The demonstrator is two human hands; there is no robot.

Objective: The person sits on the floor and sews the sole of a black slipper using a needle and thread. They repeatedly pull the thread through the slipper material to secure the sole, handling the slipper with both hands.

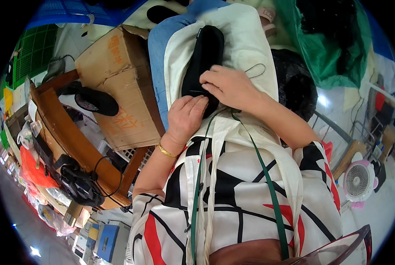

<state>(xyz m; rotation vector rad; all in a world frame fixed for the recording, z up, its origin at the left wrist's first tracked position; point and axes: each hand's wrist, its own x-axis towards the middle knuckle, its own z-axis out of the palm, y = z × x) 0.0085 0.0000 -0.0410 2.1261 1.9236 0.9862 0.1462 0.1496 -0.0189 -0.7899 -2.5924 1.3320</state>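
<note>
A long black shoe [208,48], soft like a slipper, lies lengthwise on a white cloth [246,31] over my lap. My left hand [186,115] grips its near end, fingers curled over the edge. Just beyond, my right hand [230,86] is closed in a pinch over the shoe's right side. Whatever sits between its fingertips is too small or hidden to make out. A short pale line of thread [198,91] shows on the black fabric between the hands. Right of my right hand, a thin dark thread [256,70] loops over the cloth.
A cardboard box [118,84] stands at my left, beside a wooden table [69,128] bearing another black shoe [98,101]. On the right are a black plastic bag [297,84], a green bag [334,66] with dark items, and a small pink-and-white fan [358,180].
</note>
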